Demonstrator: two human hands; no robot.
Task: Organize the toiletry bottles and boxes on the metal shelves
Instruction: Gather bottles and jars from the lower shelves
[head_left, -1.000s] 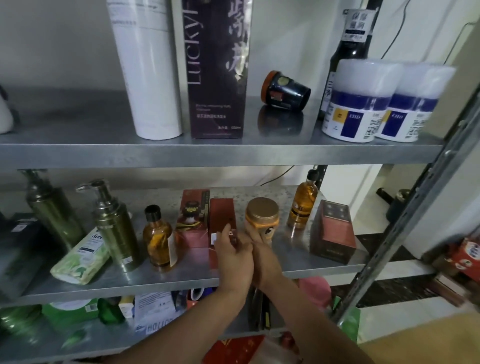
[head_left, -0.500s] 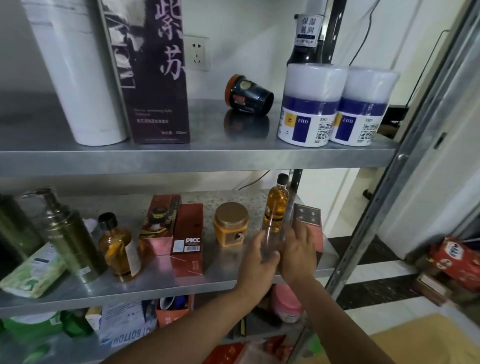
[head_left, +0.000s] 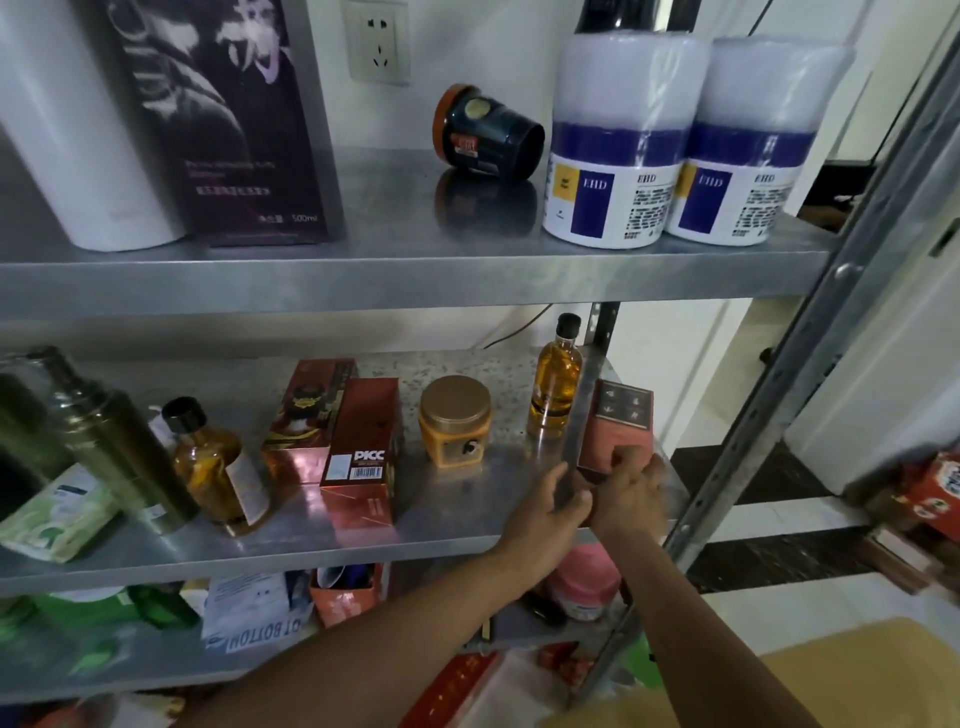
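Before me the upper metal shelf carries a white cylinder, a dark purple box, a tipped dark jar and two EHD tubs. The middle shelf holds green pump bottles, amber bottles, red boxes, a gold-lidded jar.

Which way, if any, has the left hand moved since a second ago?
Yes, rightward: the left hand was left of the gold-lidded jar, at the PICC box; now it is right of the jar.
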